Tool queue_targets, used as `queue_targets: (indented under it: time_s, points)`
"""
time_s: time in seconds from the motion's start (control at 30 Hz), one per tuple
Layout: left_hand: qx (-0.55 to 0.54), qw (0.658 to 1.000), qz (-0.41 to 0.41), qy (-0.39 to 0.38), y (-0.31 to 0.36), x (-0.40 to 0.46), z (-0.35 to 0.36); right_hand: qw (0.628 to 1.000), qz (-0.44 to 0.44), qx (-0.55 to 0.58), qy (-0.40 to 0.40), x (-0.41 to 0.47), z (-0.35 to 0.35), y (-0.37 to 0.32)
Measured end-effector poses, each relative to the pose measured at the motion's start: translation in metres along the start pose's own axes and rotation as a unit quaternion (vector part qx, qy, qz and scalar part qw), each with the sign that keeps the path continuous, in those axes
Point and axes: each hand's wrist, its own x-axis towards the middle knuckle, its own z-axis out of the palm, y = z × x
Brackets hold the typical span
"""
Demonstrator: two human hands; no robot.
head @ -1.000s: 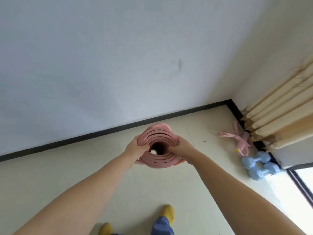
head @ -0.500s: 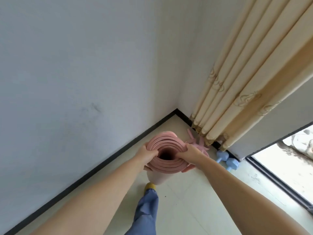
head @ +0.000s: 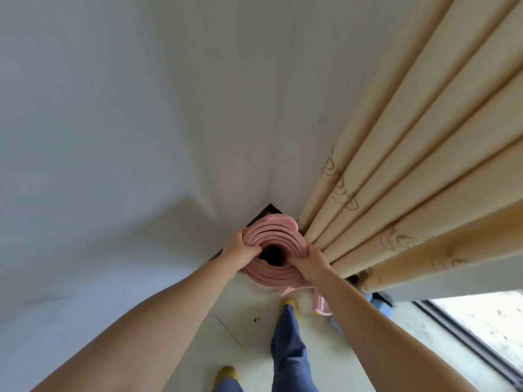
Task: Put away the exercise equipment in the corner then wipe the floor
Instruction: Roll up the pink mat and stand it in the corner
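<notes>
Wall (head: pixel 113 137) at left. Left hand (head: pixel 240 250) grasps the left rim of the rolled pink mat (head: pixel 271 236), held upright in the far corner; right hand (head: pixel 310 263) grasps its right rim. Curtain (head: pixel 410 179) hangs just right.

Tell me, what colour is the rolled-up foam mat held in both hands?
Pink: the rolled-up foam exercise mat shows plainly in the head view, its coiled end facing the camera.

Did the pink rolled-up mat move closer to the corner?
Yes. The pink mat, held by the left hand and right hand, now sits right before the corner's black baseboard, beside the curtain.
</notes>
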Motion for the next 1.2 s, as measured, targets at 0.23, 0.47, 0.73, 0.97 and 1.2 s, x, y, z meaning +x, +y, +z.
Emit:
queue_targets:
  time_s: [0.23, 0.47, 0.73, 0.97, 1.2]
  points:
    - [0.035, 0.998, -0.002, 0.046, 0.035, 0.147, 0.02, 1.0, 0.006, -0.002, -0.022, 0.14, -0.024, -0.049]
    - [0.01, 0.999, -0.022, 0.036, 0.054, 0.284, 0.024, 1.0, -0.009, -0.018, 0.011, 0.261, -0.034, -0.083]
    - [-0.02, 0.999, 0.023, 0.017, 0.067, 0.346, 0.031, 0.997, -0.02, -0.028, 0.072, 0.326, -0.042, -0.093]
    - [-0.086, 0.995, -0.042, -0.016, 0.065, 0.332, 0.021, 0.998, 0.021, 0.014, 0.061, 0.313, -0.037, -0.096]
    - [-0.055, 0.995, -0.079, -0.013, 0.084, 0.297, 0.012, 0.999, 0.018, -0.032, 0.032, 0.283, -0.043, -0.111]
